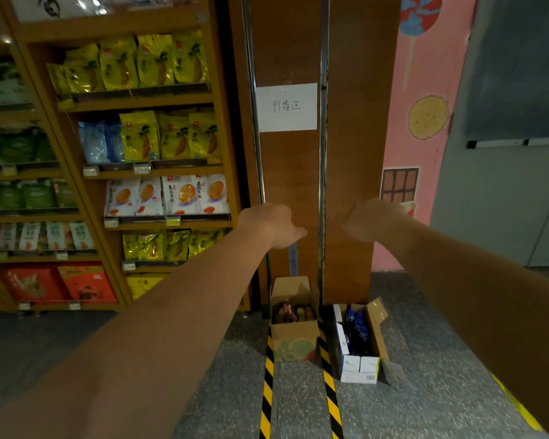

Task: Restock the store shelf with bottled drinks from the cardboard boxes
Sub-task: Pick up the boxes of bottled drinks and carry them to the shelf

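Left hand (268, 224), right hand (373, 218) outstretched, fingers (295, 233) loosely curled, empty, bottles (290, 312) upright in cardboard boxes (293, 339)

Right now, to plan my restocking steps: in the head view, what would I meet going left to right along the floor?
Snack shelf → brown box of dark bottles → white box of blue bottles → pink wall → grey door.
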`<state>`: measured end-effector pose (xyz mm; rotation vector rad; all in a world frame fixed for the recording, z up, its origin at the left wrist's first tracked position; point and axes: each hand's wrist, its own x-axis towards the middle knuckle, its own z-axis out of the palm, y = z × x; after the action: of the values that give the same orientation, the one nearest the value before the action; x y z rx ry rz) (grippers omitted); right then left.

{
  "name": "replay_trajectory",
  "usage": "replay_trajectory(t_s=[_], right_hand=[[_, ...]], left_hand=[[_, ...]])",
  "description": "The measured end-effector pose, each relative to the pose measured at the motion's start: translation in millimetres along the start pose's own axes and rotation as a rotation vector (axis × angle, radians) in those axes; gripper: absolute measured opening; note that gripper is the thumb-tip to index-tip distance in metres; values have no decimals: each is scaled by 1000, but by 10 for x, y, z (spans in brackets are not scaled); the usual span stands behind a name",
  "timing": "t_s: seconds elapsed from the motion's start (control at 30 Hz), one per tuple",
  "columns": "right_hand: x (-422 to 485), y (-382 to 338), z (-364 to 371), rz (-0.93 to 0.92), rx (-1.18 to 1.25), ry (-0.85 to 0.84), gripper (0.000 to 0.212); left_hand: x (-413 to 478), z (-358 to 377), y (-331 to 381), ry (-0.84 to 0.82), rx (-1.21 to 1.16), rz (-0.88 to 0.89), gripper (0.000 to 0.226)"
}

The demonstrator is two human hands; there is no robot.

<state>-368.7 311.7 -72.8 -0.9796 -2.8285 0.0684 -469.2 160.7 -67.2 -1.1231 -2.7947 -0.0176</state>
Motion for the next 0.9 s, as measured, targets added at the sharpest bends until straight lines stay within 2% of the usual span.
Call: replay_trajectory(t_s=[0.43,0.57,0.73,0.9], right_hand=[[1903,232,5,-122,-44,-27,36],[2337,209,149,-133,-47,-39,43],[2823,51,362,-153,-52,-92,64],[3336,-239,542,-152,-64,-106,65]], left_hand=[[1911,244,93,3,-16,-65,52],[2364,371,-9,11,-17,-90,55],[2853,575,-235,-11,-31,-112,53],[3378,721,-589,-36,-24,-104,50]])
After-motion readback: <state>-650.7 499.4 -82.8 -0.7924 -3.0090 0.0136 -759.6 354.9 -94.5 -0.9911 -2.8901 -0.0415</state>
